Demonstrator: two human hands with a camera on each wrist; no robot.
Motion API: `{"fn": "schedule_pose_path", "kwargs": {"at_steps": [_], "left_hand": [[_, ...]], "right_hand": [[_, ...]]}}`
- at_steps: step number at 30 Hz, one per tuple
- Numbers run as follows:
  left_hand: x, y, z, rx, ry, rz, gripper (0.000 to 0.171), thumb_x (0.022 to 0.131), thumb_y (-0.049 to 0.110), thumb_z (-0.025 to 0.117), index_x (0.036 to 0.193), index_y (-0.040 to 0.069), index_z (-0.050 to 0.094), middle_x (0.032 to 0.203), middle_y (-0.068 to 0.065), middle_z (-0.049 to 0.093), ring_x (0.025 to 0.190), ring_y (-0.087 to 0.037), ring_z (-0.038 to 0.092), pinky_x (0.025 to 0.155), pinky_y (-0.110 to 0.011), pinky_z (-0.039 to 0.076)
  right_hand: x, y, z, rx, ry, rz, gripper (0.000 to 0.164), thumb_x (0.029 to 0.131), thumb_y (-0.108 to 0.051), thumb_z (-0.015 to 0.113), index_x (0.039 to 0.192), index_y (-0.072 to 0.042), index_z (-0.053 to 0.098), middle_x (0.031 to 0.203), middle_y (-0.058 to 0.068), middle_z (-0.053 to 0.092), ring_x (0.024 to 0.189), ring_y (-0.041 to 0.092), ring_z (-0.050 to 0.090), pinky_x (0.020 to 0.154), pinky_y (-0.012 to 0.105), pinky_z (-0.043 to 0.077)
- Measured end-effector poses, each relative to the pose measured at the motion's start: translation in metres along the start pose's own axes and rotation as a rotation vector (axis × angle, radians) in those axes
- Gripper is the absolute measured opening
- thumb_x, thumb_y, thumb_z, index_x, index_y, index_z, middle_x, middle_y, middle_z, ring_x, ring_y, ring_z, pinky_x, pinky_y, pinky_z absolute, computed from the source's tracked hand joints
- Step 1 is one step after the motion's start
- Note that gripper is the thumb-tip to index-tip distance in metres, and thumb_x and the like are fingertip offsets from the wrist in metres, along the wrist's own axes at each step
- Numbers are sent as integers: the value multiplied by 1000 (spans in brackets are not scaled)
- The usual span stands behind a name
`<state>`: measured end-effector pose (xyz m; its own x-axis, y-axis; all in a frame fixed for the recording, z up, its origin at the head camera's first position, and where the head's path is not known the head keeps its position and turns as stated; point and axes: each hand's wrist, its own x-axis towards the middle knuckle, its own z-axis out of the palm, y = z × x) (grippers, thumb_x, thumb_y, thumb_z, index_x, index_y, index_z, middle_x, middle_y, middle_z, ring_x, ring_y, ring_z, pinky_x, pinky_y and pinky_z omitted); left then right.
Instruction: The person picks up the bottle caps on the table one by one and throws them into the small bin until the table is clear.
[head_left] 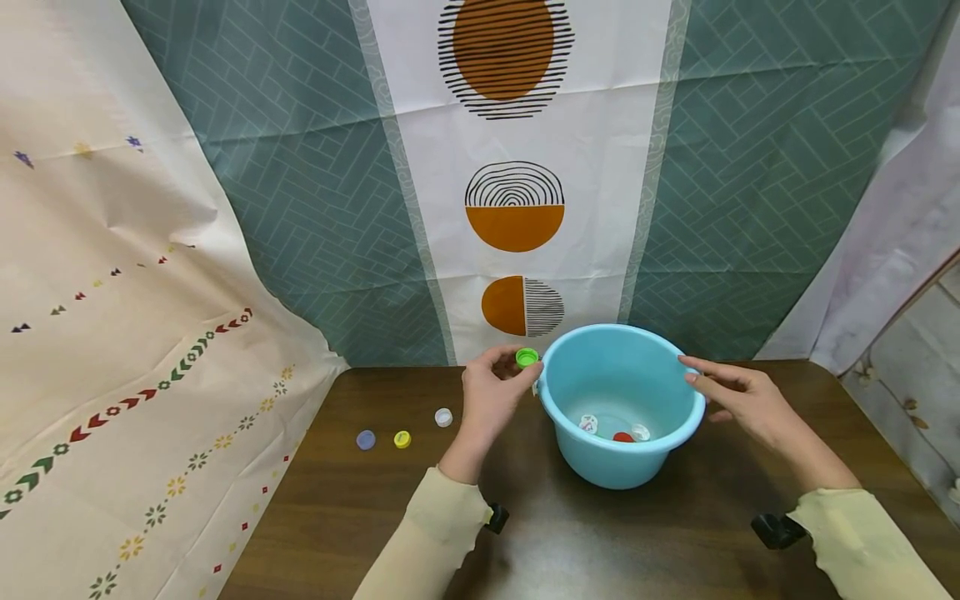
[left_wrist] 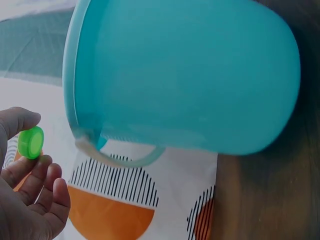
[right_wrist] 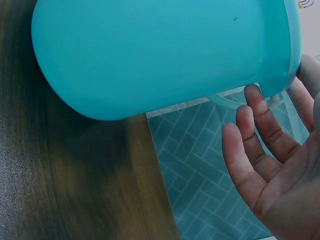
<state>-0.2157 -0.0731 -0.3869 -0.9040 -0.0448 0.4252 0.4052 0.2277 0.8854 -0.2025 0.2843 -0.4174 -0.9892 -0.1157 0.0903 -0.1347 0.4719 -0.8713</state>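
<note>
My left hand (head_left: 487,392) pinches a green bottle cap (head_left: 527,358) between thumb and fingertips, just left of the bucket's rim. In the left wrist view the green cap (left_wrist: 31,142) stands on edge, its other fingers loosely curled below. A light blue bucket (head_left: 611,467) stands upright on the table, with a red cap (head_left: 622,437) and two whitish caps (head_left: 588,423) on its bottom. At the bucket's right rim, my right hand (head_left: 742,400) holds the edge by thumb and index finger. Its other fingers extend loosely beside the outer wall in the right wrist view.
On the brown table (head_left: 337,517), left of the bucket, lie a purple cap (head_left: 365,440), a yellow cap (head_left: 402,439) and a white cap (head_left: 443,417). The bucket's pale handle (left_wrist: 120,160) hangs at its far side. Patterned cloth (head_left: 517,133) hangs behind the table.
</note>
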Motion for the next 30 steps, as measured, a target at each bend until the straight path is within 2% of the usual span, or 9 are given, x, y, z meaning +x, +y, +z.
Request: {"fn": "schedule_pose_path", "kwargs": {"at_steps": [4, 11, 14, 22, 30], "left_hand": [[-4, 26, 6, -23, -27, -4, 26, 81, 6, 79, 103, -4, 71, 89, -17, 68, 78, -31, 62, 61, -23, 50], [6, -3, 27, -24, -65, 40, 26, 80, 15, 82, 103, 7, 74, 87, -4, 68, 78, -23, 62, 64, -25, 50], [6, -1, 33, -19, -82, 44, 26, 80, 20, 82, 103, 12, 74, 87, 1, 68, 82, -23, 62, 65, -26, 51], [7, 6, 48, 8, -109, 48, 25, 80, 26, 81, 102, 15, 74, 84, 8, 67, 86, -25, 64, 66, -28, 54], [6, 13, 58, 16, -128, 45, 25, 80, 27, 81, 102, 17, 74, 85, 9, 66, 86, -24, 64, 66, -28, 53]], "right_hand": [[0, 1, 0, 2, 0, -1, 54, 97, -43, 58, 143, -15, 52, 131, 13, 56, 90, 13, 66, 70, 37, 57], [1, 1, 0, 4, 2, -4, 54, 97, -43, 58, 143, -14, 53, 128, 10, 58, 90, 13, 66, 69, 37, 57], [1, 1, 0, 4, 1, -6, 54, 97, -43, 58, 143, -14, 53, 128, 10, 58, 90, 13, 66, 69, 37, 57], [1, 1, 0, 0, 5, -4, 54, 97, -43, 59, 142, -14, 53, 133, 17, 54, 91, 12, 65, 69, 37, 57], [0, -1, 1, 10, 8, -2, 54, 97, -42, 59, 142, -14, 53, 131, 13, 56, 90, 13, 66, 70, 38, 57]]}}
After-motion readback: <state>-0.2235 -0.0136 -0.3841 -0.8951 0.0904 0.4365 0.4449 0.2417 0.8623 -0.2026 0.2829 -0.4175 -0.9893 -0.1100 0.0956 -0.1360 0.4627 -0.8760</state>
